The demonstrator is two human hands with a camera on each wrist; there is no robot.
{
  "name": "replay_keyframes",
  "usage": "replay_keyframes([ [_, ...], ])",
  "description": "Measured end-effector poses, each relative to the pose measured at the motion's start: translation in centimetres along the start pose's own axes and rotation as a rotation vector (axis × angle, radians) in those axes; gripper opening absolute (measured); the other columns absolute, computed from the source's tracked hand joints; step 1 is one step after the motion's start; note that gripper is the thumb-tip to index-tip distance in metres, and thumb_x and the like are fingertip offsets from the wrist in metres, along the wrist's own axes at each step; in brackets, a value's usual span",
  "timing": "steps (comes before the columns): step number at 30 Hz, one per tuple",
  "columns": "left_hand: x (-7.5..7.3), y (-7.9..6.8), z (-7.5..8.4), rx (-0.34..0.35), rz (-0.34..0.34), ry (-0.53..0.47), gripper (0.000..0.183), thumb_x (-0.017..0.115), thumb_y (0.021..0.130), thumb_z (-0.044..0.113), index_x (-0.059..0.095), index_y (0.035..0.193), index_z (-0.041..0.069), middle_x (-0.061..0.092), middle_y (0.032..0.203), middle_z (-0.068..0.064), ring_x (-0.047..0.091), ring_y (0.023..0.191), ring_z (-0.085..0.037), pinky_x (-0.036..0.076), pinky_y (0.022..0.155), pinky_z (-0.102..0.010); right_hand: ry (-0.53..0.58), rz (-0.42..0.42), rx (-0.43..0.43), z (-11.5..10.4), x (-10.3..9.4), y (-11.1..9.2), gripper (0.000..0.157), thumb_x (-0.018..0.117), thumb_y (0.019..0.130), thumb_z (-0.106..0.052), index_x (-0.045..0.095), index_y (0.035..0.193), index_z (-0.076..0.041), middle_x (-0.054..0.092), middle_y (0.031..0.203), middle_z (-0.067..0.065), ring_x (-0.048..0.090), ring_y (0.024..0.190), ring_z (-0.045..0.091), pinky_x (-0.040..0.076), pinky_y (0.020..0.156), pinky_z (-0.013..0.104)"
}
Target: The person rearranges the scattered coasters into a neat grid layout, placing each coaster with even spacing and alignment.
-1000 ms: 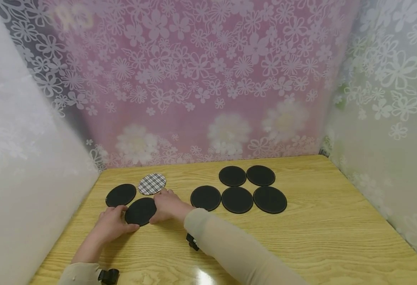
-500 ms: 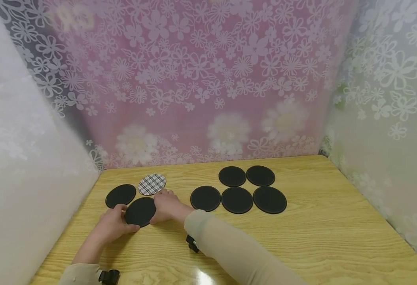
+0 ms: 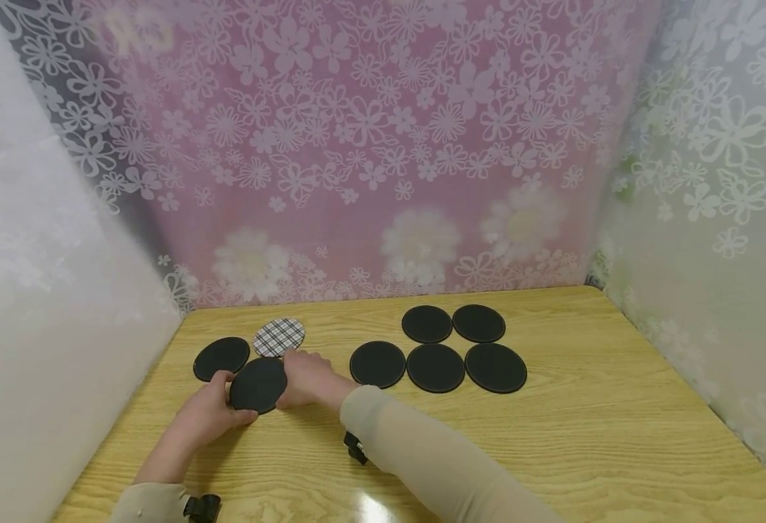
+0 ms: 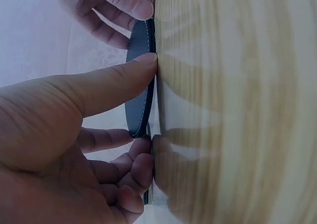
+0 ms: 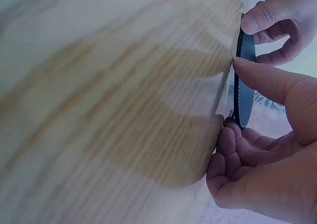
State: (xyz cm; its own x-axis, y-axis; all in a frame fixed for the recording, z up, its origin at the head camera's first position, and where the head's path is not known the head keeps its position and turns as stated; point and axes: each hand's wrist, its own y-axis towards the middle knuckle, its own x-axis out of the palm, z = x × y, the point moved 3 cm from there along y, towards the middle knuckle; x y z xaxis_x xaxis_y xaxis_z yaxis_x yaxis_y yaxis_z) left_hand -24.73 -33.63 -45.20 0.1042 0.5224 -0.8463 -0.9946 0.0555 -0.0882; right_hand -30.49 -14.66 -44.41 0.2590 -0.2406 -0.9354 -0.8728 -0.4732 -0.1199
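Between my two hands is a round black coaster [image 3: 259,386] with a stitched rim, at the left of the table. My left hand [image 3: 206,412] grips its left side, thumb on the near edge. On the right side my right hand [image 3: 307,379] holds it the same way. In the left wrist view the coaster [image 4: 136,102] stands edge-on, close to the tabletop; whether its underside touches is hard to tell. The right wrist view shows the coaster's [image 5: 244,102] white stitching. Behind it lie another black coaster [image 3: 222,358] and a black-and-white plaid coaster [image 3: 279,338].
Right of the hands, black coasters lie flat in two rows: a back pair with a left one [image 3: 426,324] and a right one [image 3: 479,322], and a front row including a middle one [image 3: 435,367]. Flowered curtains [image 3: 383,181] enclose the wooden table [image 3: 592,421].
The far edge of the held coaster has shifted slightly up and away, and my fingers have moved a little with it. The other coasters stay where they were.
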Motion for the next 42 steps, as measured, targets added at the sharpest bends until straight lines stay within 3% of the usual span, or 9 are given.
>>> replay_keyframes([
  [9, 0.3, 0.4, 0.6, -0.002, -0.016, -0.044, 0.096, 0.096, 0.089, 0.026, 0.037, 0.15, -0.018, 0.073, 0.11, -0.023, 0.072, 0.104, -0.039, 0.057, 0.089, -0.058, 0.055, 0.012, -0.013, 1.1, -0.3, 0.0, 0.078, 0.096, 0.086, -0.038, 0.059, 0.148, -0.011, 0.071, 0.134, 0.005, 0.067, 0.122, 0.024, 0.055, 0.101, 0.036],
  [10, 0.3, 0.4, 0.7, -0.005, -0.017, -0.058, 0.096, 0.096, 0.089, 0.025, 0.036, 0.151, -0.018, 0.073, 0.109, -0.022, 0.072, 0.102, -0.037, 0.057, 0.087, -0.056, 0.055, 0.028, -0.018, 1.6, 0.6, 1.1, 0.079, 0.096, 0.085, -0.038, 0.058, 0.149, -0.011, 0.07, 0.135, 0.006, 0.067, 0.123, 0.024, 0.054, 0.102, 0.036],
  [16, 0.3, 0.7, 1.5, -0.021, -0.014, -0.128, 0.1, 0.095, 0.091, 0.024, 0.031, 0.158, -0.014, 0.07, 0.113, -0.023, 0.07, 0.095, -0.031, 0.058, 0.079, -0.049, 0.107, 0.022, -0.044, 2.6, -0.4, 0.8, 0.082, 0.096, 0.088, -0.035, 0.055, 0.154, -0.01, 0.069, 0.141, 0.007, 0.065, 0.129, 0.024, 0.053, 0.107, 0.036],
  [17, 0.2, 0.7, 1.7, -0.02, -0.011, -0.129, 0.101, 0.095, 0.091, 0.025, 0.031, 0.159, -0.014, 0.069, 0.116, -0.025, 0.071, 0.098, -0.034, 0.058, 0.081, -0.05, 0.12, 0.008, -0.05, 2.3, -1.7, -0.3, 0.081, 0.096, 0.089, -0.034, 0.055, 0.155, -0.009, 0.069, 0.141, 0.006, 0.066, 0.129, 0.023, 0.053, 0.106, 0.035],
  [22, -0.1, 1.2, 2.8, 0.0, 0.012, -0.08, 0.102, 0.094, 0.092, 0.032, 0.033, 0.16, -0.014, 0.066, 0.127, -0.033, 0.069, 0.11, -0.044, 0.058, 0.088, -0.058, 0.107, 0.023, -0.062, 3.0, -2.9, -0.7, 0.083, 0.095, 0.09, -0.036, 0.054, 0.156, -0.008, 0.069, 0.142, 0.009, 0.066, 0.129, 0.025, 0.054, 0.105, 0.036],
  [30, 0.0, 2.2, 4.7, 0.025, 0.027, -0.03, 0.099, 0.095, 0.091, 0.036, 0.038, 0.158, -0.011, 0.066, 0.128, -0.032, 0.068, 0.115, -0.046, 0.057, 0.091, -0.061, 0.181, 0.031, -0.047, 4.6, -4.5, -1.7, 0.079, 0.094, 0.092, -0.03, 0.053, 0.157, -0.009, 0.068, 0.143, 0.011, 0.065, 0.131, 0.029, 0.055, 0.105, 0.04],
  [42, 1.4, 4.5, 8.9, 0.095, 0.038, -0.052, 0.097, 0.094, 0.092, 0.03, 0.039, 0.16, -0.011, 0.065, 0.138, -0.035, 0.065, 0.127, -0.051, 0.053, 0.101, -0.065, 0.199, 0.061, -0.003, 8.6, -6.6, -2.5, 0.081, 0.094, 0.093, -0.029, 0.052, 0.158, -0.007, 0.071, 0.133, 0.012, 0.07, 0.119, 0.028, 0.058, 0.098, 0.042],
])
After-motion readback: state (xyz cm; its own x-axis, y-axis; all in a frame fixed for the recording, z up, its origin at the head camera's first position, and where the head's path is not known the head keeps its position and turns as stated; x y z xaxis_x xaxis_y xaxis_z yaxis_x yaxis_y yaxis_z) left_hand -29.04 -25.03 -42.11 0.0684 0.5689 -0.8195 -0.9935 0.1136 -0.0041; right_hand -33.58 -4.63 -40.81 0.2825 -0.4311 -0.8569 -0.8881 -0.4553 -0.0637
